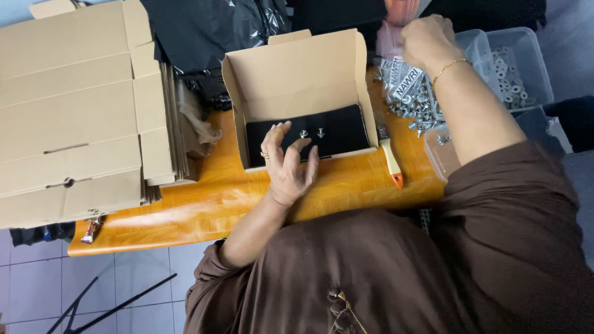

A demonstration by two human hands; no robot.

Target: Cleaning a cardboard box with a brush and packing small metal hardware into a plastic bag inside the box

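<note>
The left hand (286, 162) hovers at the front edge of an open cardboard box (297, 77), fingers spread and loosely curled, gripping nothing; a ring shows on one finger. Just beyond its fingertips two small metal screws (312, 133) lie on the flat black sheet (337, 133) that covers the box floor. The right hand (427, 40) is raised above the far right of the table, fingers pinched shut on the top of a clear plastic bag (405, 80) with a printed label, which hangs down to a loose heap of shiny screws (416, 108). A thin gold bracelet circles that wrist, and both arms wear soft brown sleeves. Beside the box lies a utility knife (391, 162) with a pale handle and orange tip. The glossy orange wooden table (204, 204) carries it all. Behind the heap stands a clear plastic tub (526, 62) of washers. To the left a tall stack of flattened cardboard boxes (74, 111) rests, and crumpled black plastic film (210, 31) lies behind.
</note>
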